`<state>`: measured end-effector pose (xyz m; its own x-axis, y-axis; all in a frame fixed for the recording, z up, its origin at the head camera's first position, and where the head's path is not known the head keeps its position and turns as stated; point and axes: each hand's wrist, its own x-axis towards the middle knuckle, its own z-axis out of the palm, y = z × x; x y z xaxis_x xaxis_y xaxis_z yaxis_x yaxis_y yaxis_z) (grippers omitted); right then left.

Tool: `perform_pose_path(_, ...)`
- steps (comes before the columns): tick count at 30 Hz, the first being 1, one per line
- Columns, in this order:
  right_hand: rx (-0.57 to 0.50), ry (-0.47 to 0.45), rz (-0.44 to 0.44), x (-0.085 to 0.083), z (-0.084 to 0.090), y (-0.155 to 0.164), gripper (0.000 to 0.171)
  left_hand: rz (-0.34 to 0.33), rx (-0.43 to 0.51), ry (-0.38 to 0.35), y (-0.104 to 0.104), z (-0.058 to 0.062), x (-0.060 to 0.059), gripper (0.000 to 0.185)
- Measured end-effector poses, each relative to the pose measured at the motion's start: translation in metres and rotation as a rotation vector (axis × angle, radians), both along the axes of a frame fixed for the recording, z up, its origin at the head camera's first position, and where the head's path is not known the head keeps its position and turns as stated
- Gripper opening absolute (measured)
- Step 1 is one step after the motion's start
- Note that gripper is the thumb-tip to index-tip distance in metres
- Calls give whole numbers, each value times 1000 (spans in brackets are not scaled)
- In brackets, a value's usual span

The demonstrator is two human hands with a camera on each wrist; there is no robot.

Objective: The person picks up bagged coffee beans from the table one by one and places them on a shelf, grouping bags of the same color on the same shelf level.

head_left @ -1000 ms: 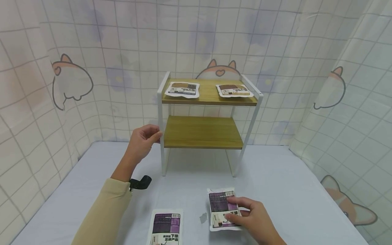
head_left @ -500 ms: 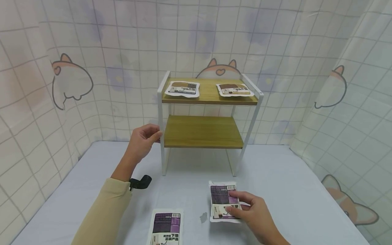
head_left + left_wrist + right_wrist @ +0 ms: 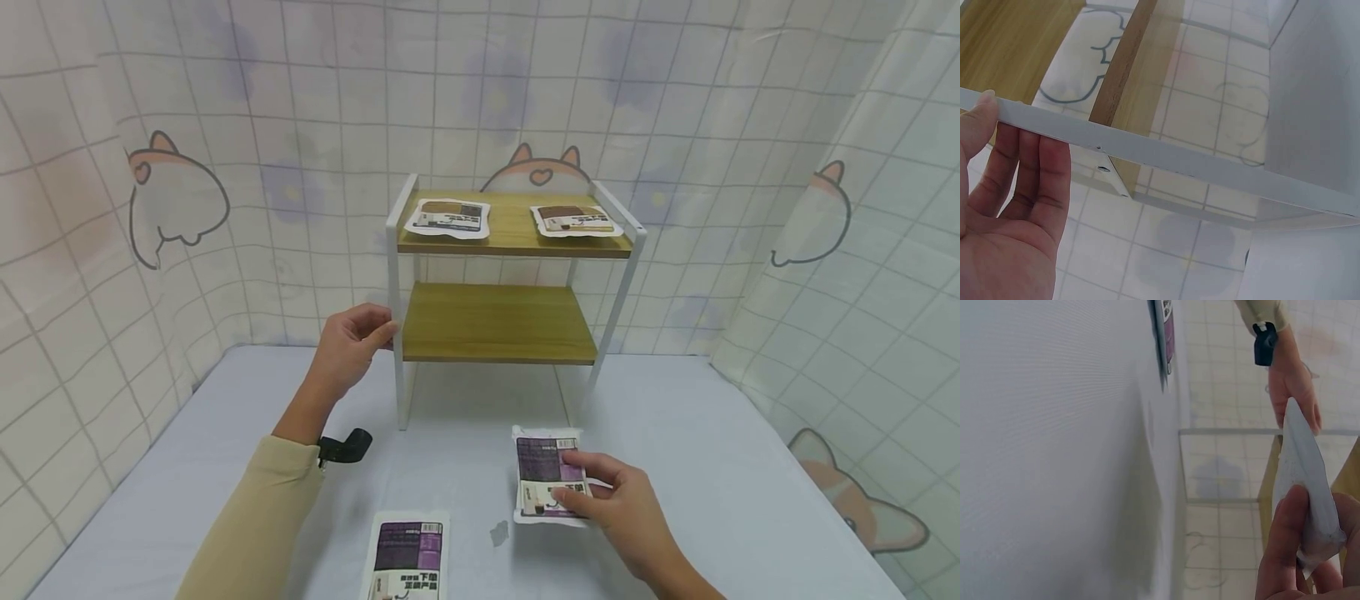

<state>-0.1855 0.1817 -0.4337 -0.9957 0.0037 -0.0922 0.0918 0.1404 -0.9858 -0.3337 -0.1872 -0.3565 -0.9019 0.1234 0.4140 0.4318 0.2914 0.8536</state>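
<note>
A two-tier shelf point(image 3: 498, 321) with wooden boards and a white frame stands at the table's back. My left hand point(image 3: 351, 346) grips its left front post point(image 3: 1166, 156), thumb on one side and fingers on the other. With my right hand point(image 3: 622, 508) I pinch a white pouch point(image 3: 551, 467) with a purple label by its right edge, held above the table in front of the shelf. In the right wrist view the pouch point(image 3: 1304, 469) appears edge-on between thumb and fingers. A similar purple-labelled pouch point(image 3: 407, 554) lies flat on the table at the front.
Two brown-labelled pouches lie on the upper board, a left pouch point(image 3: 448, 218) and a right pouch point(image 3: 576, 220). The lower board point(image 3: 498, 325) is below them. A small grey patch point(image 3: 498, 533) marks the white tablecloth point(image 3: 675, 433). A printed curtain point(image 3: 300, 167) surrounds the table.
My right hand has lifted the purple-labelled pouch and moved it forward, toward the shelf. The left hand stays on the post.
</note>
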Motion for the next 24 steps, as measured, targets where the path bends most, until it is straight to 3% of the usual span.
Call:
perform_pose_path(13,-44,47,18,-11,12,2,54,0,0,3,0,1,1,21)
perform_pose_path(24,-5,80,7,-23,23,1,55,3,6,-8,1,2,1,22)
